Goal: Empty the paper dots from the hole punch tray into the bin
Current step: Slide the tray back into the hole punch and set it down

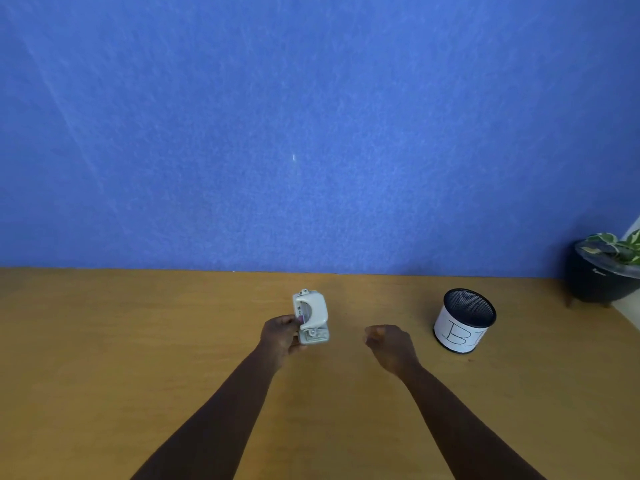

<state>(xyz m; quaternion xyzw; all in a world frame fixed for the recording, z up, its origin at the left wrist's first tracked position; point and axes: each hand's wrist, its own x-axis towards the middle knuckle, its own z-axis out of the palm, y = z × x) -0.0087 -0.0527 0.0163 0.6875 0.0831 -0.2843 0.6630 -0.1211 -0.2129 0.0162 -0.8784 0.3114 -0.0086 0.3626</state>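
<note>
- The left hand (pixel 281 336) grips the punch (pixel 310 317) from its left side, fingers wrapped round the body; the thumb lies on the near left edge, by a small purple patch on the punch.
- The punch is pale grey-white, turned on its side so its curved lever faces the camera; one end points away toward the wall (pixel 311 133), the other toward the person; whether it touches the desk (pixel 138 341) or is held just above it cannot be told.
- The tray and any paper dots cannot be made out.
- The right hand (pixel 391 346) hangs empty over the desk, fingers curled loosely in, not quite a fist; it is apart from the punch, between punch and bin.
- The bin (pixel 464 320) stands upright on the desk, well right of the punch and near the right hand; black mesh, round, open at the top, with a white paper band round it lettered "BI", the rest turned out of sight.
- A dark pot (pixel 595 282) with a green-and-white plant (pixel 620 244) sits at the far right corner, behind the bin.
- The wall behind the desk is blue felt.
</note>
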